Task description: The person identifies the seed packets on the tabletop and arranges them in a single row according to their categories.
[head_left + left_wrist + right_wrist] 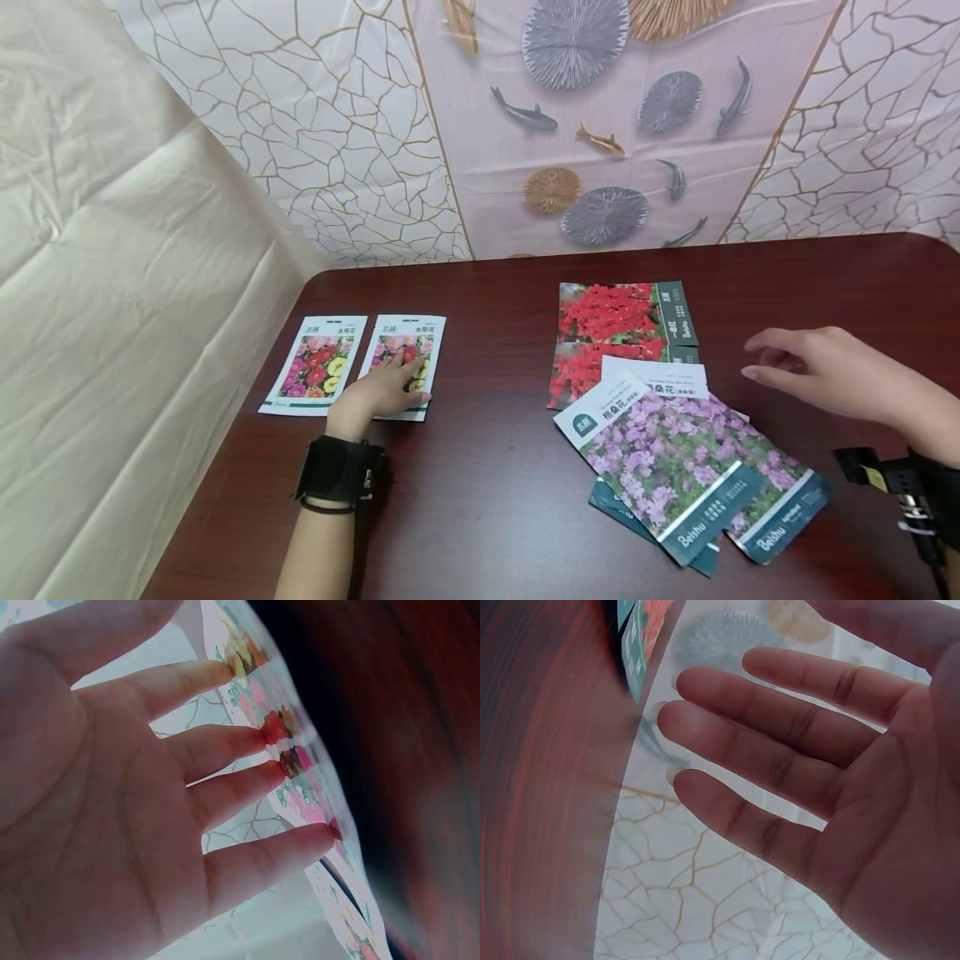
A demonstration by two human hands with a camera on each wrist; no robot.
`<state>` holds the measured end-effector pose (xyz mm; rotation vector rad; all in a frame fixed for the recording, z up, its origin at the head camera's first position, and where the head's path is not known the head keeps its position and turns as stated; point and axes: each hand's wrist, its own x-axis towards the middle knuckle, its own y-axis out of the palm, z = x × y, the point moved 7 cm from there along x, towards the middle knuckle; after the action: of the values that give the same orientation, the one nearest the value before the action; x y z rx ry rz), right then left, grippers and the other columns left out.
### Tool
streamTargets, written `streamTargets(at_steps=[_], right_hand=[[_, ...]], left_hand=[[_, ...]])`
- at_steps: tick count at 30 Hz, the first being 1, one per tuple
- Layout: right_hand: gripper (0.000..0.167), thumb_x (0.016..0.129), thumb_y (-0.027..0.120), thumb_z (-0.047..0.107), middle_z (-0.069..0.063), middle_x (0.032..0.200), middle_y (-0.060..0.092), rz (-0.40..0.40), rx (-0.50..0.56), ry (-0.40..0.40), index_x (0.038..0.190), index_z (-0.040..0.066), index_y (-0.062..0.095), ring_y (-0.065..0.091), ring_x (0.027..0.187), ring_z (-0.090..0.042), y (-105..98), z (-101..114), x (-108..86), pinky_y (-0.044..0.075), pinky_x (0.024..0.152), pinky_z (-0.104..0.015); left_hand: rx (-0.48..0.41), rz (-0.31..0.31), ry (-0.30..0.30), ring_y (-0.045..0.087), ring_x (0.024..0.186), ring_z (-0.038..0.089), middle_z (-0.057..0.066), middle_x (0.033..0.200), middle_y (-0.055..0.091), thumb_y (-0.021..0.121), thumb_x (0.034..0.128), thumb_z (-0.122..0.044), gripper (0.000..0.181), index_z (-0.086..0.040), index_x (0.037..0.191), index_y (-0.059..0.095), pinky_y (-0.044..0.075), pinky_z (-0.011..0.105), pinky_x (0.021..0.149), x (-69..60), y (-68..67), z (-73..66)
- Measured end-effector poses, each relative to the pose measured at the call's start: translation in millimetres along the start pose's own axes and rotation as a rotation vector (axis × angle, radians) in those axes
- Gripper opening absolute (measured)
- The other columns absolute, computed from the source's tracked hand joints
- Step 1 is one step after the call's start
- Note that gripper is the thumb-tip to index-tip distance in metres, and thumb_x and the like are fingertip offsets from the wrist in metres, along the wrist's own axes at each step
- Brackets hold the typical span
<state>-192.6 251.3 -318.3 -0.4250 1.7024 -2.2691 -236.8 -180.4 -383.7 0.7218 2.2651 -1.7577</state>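
Observation:
My left hand (382, 387) rests with spread fingertips on a seed packet printed with mixed bright flowers (406, 329). In the left wrist view the fingertips (259, 742) touch the packet's printed face. A matching packet (313, 367) lies just to its left. Over the table's right side my right hand (832, 371) hovers, fingers slightly bent and holding nothing. Nearest to it are purple-flower seed packets (667, 467), fanned and overlapping. They partly cover a red-flower packet (573, 371); another red-flower packet (611, 312) lies behind it.
All the packets lie on a dark reddish-brown table (480, 483). A patterned cloth (360, 125) hangs behind its back edge, and a cream cloth (142, 275) drapes along the left side. Teal packet corners (626, 512) stick out beneath the purple pile.

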Motion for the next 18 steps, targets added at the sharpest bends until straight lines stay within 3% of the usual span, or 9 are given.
streamTargets(at_steps=[9, 18], right_hand=[[0.03, 0.083, 0.067, 0.016, -0.005, 0.076, 0.063, -0.044, -0.01, 0.076, 0.101, -0.007, 0.061, 0.058, 0.064, -0.017, -1, -27, -1.7, 0.046, 0.052, -0.034], [0.033, 0.083, 0.066, 0.018, -0.011, 0.078, 0.063, -0.009, 0.0, 0.12, 0.1, -0.01, 0.06, 0.057, 0.064, -0.019, 5, -45, -1.8, 0.047, 0.053, -0.038]], left_hand=[[0.009, -0.015, 0.015, 0.009, 0.133, 0.043, 0.027, 0.147, 0.008, 0.053, 0.0933, -0.03, 0.063, -0.007, 0.145, 0.025, 0.02, 0.058, 0.102, 2.4, -1.4, 8.2], [-0.017, -0.039, -0.011, 0.009, 0.134, 0.041, 0.027, 0.147, 0.009, 0.054, 0.0926, -0.03, 0.062, -0.007, 0.144, 0.027, 0.021, 0.057, 0.102, 2.5, -2.3, 14.0]])
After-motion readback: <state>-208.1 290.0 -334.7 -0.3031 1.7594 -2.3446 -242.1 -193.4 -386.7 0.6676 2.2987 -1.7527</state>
